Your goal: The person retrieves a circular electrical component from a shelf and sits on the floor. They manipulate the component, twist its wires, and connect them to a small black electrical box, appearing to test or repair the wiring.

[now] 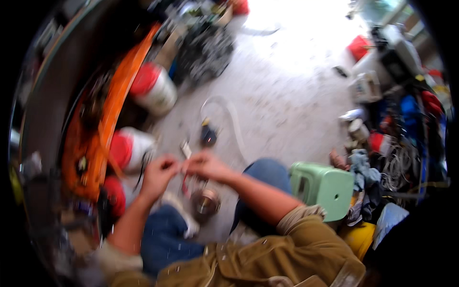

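My left hand (159, 176) and my right hand (206, 165) meet in front of me, fingertips pinched close together. What they pinch is too small and blurred to make out. A small white piece (186, 149) shows just beyond the fingers. Below the hands, a thin red wire (185, 185) runs toward a round copper-coloured metal part (206, 203) on the floor between my legs. Past my right hand lies a dark object with a yellow end (208, 134), its kind unclear. A pale hose (234, 122) curves around it.
To the left runs an orange metal beam (114, 95), with red-and-white buckets (160, 93) along it. A green plastic stool (334, 189) stands at my right. Beyond it are piled cloths, coiled cable (399, 165) and a white jug (367, 87). A dark bundle (205, 52) lies ahead.
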